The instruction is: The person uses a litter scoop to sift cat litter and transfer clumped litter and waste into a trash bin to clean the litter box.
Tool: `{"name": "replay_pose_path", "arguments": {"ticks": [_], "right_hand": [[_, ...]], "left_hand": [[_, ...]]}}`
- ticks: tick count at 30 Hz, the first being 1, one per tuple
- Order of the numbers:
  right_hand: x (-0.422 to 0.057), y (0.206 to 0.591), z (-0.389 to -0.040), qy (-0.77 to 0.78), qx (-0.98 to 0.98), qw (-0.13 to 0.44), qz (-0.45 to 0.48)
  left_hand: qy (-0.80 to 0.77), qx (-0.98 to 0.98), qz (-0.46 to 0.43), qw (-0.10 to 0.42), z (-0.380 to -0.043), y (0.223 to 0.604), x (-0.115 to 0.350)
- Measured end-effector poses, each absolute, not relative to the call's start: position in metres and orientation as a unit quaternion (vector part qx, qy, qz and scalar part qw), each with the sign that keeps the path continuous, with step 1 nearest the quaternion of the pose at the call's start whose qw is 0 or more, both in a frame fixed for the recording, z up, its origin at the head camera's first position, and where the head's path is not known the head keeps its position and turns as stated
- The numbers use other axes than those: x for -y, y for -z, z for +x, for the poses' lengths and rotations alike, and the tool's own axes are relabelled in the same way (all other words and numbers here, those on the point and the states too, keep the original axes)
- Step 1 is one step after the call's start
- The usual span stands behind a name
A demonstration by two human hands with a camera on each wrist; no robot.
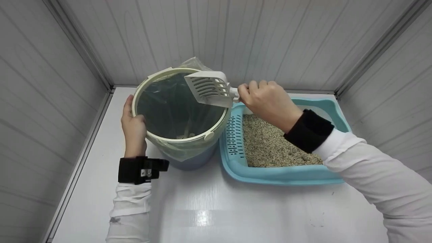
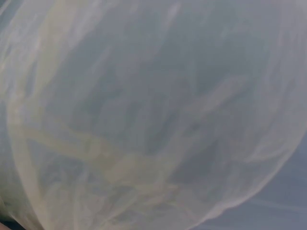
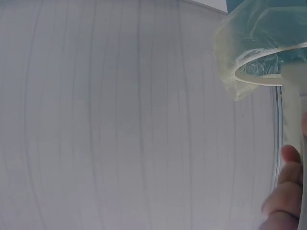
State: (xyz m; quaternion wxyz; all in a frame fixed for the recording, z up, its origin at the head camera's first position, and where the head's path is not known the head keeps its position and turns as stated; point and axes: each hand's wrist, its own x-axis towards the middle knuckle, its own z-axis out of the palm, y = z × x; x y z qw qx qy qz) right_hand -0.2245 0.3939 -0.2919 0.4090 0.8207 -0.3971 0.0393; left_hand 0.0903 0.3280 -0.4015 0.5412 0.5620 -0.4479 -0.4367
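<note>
My right hand (image 1: 268, 103) grips the handle of a white slotted litter scoop (image 1: 211, 89), tilted over the right side of the bin's mouth. Nothing lies visibly on its slots. With my left hand (image 1: 134, 130) I hold the left rim of the trash bin (image 1: 192, 162), thumb at the rim and fingers along the outside. A translucent bin liner (image 1: 175, 148) is folded over that rim, and a few small clumps (image 1: 185, 136) show low inside it. In the left wrist view the liner (image 2: 153, 96) covers nearly everything; in the right wrist view fingers (image 3: 285, 191) wrap the handle.
A blue litter box (image 1: 280, 179) full of grainy litter (image 1: 270, 145) stands right of the bin, close against it. Both are on a glossy white surface (image 1: 216, 216). Panelled walls (image 1: 256, 40) rise behind and on both sides.
</note>
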Motion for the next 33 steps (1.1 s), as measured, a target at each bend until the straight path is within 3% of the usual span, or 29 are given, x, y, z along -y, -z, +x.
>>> {"name": "replay_pose_path", "arguments": {"ticks": [5,12,19,33], "right_hand": [[-0.397,0.293,-0.226,-0.068,0.387,0.424,0.816],[-0.396,0.297,-0.245,-0.142,0.434,0.335,0.824],[-0.397,0.312,-0.285,-0.144,0.486,0.285,0.813],[-0.399,0.392,-0.359,-0.138,0.597,0.224,0.758]], "left_hand": [[0.437,0.45,0.559,0.542,0.091,0.401,-0.328],[0.435,0.451,0.56,0.543,0.092,0.4,-0.329],[0.427,0.452,0.566,0.541,0.094,0.4,-0.33],[0.433,0.442,0.569,0.541,0.102,0.398,-0.331]]}}
